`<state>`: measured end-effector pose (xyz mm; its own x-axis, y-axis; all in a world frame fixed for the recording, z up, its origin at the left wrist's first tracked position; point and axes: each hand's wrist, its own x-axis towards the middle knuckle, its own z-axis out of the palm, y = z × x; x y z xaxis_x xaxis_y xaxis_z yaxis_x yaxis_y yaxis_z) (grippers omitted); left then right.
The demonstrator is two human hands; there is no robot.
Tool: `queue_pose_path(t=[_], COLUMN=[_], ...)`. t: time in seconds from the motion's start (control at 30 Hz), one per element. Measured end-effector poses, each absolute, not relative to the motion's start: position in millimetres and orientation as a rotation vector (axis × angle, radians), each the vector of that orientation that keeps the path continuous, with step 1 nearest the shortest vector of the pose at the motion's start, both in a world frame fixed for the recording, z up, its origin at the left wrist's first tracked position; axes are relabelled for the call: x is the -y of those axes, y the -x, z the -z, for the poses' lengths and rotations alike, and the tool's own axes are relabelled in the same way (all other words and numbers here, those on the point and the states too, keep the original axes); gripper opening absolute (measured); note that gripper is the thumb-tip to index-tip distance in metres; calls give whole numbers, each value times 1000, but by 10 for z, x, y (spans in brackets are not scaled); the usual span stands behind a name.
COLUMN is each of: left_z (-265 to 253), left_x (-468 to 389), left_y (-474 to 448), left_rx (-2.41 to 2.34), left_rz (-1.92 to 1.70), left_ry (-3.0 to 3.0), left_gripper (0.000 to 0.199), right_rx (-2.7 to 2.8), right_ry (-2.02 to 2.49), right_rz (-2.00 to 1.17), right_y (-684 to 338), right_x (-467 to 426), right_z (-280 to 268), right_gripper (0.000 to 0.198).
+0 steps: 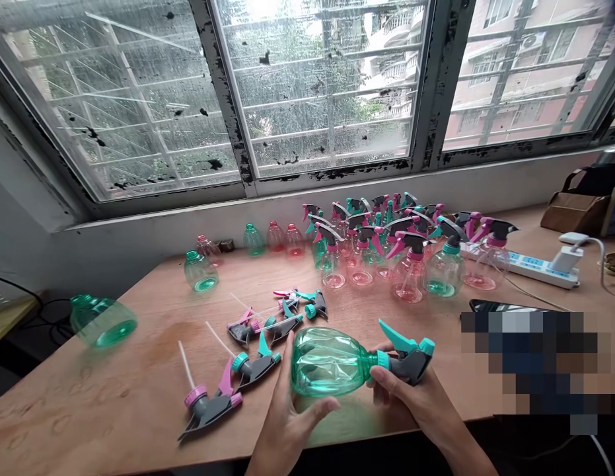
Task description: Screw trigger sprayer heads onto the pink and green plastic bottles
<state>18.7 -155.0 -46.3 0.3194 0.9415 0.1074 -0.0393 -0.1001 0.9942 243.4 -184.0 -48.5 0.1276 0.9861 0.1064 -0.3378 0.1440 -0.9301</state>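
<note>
Bracing a green bottle (327, 363) at both ends

Held sideways, it hangs between the hands above the table's (153, 344) near edge. The right hand (411, 396) pinches around the teal collar (383, 359) beside the spray head (411, 363), probably because that narrow part grips best. The left hand (290, 423) cups the base, thumb spread, apparently for support; its fingers are hidden, so I cannot tell how firmly. Loose heads (211, 410) lie to the left, seemingly for easy reach; topped bottles (409, 287) crowd behind, apart from bare ones (201, 274). Grimy windows (322, 86) overlook the wood-toned surface.
</note>
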Motion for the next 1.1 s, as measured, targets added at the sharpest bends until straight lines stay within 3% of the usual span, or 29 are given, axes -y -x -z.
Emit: queue_pose_path(t=[0.27,0.53,0.83,1.0,1.1], left_z=[356,392,310,318,349], left_x=[1602,1603,1620,1631,1632], left_y=[-237,-212,-262,-241,-218], left_rx=[-903,-960,-1004,-1002,-988], left_rz=[-1055,-1051,-1087,-1082,-1062], left_ry=[-1490,-1416,-1469,-1447,-1449], left_gripper=[93,101,87,112,106], right_rx=[893,927,941,928,942], right_ry=[920,919,970,939,947], right_rz=[-1167,-1167,-1110,-1151,-1147], right_y=[-2438,-2423,-2438,-2429,-2436], right_x=[1848,1851,1851,1854,1852], right_z=[448,472,441,466,497], right_gripper=[38,34,37,36,35])
